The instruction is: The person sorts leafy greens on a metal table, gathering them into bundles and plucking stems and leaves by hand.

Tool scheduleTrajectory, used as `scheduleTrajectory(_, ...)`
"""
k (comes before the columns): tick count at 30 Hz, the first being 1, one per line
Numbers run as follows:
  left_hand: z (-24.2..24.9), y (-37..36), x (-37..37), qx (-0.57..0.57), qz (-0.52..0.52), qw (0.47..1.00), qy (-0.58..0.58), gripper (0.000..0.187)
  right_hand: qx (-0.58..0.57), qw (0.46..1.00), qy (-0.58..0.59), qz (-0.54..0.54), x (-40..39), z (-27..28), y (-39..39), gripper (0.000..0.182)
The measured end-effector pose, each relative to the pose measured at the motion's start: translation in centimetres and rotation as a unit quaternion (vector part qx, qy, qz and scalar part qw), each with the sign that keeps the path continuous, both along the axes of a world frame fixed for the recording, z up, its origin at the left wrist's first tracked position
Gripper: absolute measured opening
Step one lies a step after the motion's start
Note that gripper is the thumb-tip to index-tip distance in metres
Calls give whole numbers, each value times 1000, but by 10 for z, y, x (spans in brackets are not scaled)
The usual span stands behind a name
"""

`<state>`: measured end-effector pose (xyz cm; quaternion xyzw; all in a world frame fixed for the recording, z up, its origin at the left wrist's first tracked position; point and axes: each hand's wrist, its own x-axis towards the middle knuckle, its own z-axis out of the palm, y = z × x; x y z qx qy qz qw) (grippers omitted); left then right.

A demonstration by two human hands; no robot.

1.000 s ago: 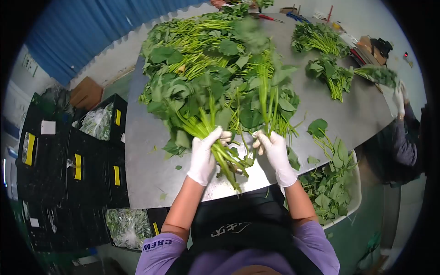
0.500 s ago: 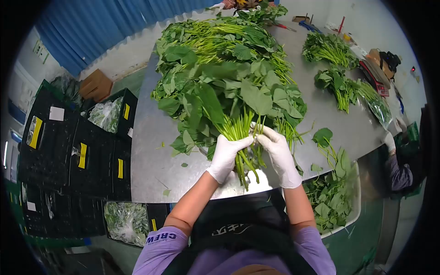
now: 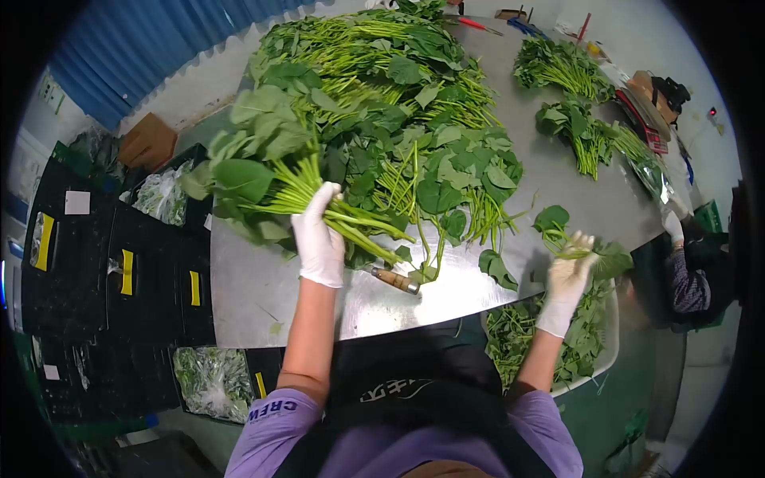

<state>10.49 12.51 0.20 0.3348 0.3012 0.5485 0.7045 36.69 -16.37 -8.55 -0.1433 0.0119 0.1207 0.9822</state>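
Note:
My left hand (image 3: 320,239), in a white glove, is wrapped round a bunch of leafy green stems (image 3: 299,191), its leaves pointing left. Just right of it, a wooden-handled tool (image 3: 396,280) lies on the metal table (image 3: 362,311). My right hand (image 3: 572,275), also gloved, is closed on a leafy sprig (image 3: 610,259) above a white bin (image 3: 612,338) of greens. A large heap of leafy stems (image 3: 382,80) covers the table's middle and far part.
Smaller bunches (image 3: 562,68) lie at the table's right, near a red scale (image 3: 649,131). A co-worker's gloved hand (image 3: 673,227) is at the right edge. Black crates (image 3: 151,279) stand left, with a cardboard box (image 3: 147,142) behind. Red-handled scissors (image 3: 478,25) lie at the far edge.
My left hand has moved left with the bunch, which now tilts left. My right hand has left the bunch and moved right over the bin with a sprig. The wooden handle has come into view.

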Motion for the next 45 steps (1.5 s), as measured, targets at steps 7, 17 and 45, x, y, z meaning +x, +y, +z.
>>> scheduleTrajectory(7, -21, -1, -6, -109, -245, 945, -187, 24, -424, 866, -163, 209, -23, -2, 49, 41)
scheduleTrajectory(17, -11, -26, -15, -60, -181, 978, -87, 24, -869, 351, -341, 72, -32, -27, 111, 48)
scheduleTrajectory(45, 2, -36, -12, -108, -166, 979, 48, 22, -577, 559, -584, -116, -124, 44, 118, 16)
